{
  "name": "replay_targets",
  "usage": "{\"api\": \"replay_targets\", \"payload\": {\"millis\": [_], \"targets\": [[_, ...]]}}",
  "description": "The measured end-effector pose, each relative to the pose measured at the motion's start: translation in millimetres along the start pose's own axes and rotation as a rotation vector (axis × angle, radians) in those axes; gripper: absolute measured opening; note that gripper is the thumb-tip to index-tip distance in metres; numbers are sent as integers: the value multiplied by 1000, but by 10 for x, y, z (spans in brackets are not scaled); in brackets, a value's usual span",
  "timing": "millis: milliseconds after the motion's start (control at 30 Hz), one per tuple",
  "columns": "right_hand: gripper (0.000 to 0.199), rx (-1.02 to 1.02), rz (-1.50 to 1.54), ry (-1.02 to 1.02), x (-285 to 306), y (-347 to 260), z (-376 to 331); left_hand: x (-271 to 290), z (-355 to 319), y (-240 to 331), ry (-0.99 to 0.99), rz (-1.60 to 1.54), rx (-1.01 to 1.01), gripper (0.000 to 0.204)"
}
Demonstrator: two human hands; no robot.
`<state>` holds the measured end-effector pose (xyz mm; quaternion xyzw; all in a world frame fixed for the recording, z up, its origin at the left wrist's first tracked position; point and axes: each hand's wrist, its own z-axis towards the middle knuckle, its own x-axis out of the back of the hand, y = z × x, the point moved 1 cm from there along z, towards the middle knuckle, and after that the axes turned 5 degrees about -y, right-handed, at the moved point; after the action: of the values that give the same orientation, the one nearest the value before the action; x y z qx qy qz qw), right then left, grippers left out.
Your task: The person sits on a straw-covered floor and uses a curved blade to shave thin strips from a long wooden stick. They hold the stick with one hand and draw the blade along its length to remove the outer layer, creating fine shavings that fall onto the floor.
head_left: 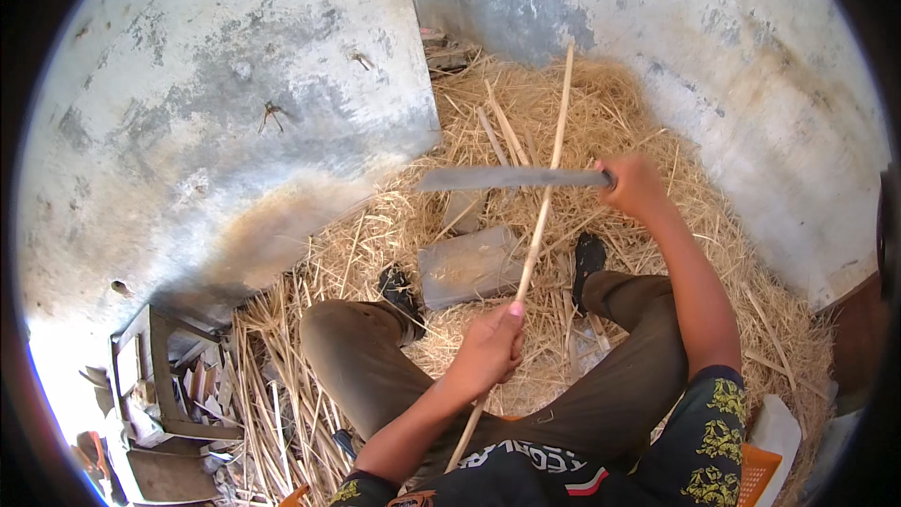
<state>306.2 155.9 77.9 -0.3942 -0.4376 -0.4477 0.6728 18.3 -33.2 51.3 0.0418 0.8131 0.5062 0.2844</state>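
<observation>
Findings: my left grip (pixel 488 347) is closed round the pale pole (pixel 535 249), slanting away from me; my right grip (pixel 636 185) is clamped on the machete (pixel 507 178), blade crossing the pole. Heaped shavings (pixel 601 113) suggest much done — this pole appears unfinished, remaining count undeterminable

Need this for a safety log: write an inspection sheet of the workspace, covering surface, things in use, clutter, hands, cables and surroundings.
Surface: pale shavings spread thickly; a block sits between the feet.
Things in use: knife crosses the slanted stick in view; contact unclear.
Clutter: loose strips at left, near a wooden frame.
Hands: left hand closed around the stick; right hand grips the knife by its handle.
Cables: nothing seen.
Surroundings: stained walls at left and right.
</observation>
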Motion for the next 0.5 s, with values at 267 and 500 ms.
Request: {"api": "replay_targets", "payload": {"millis": [267, 500], "targets": [[14, -342, 167, -72, -63, 249, 108, -27, 6, -54, -103, -71, 52, 40], [17, -284, 84, -127, -55, 320, 123, -44, -22, 47, -86, -151, 108, 39]]}}
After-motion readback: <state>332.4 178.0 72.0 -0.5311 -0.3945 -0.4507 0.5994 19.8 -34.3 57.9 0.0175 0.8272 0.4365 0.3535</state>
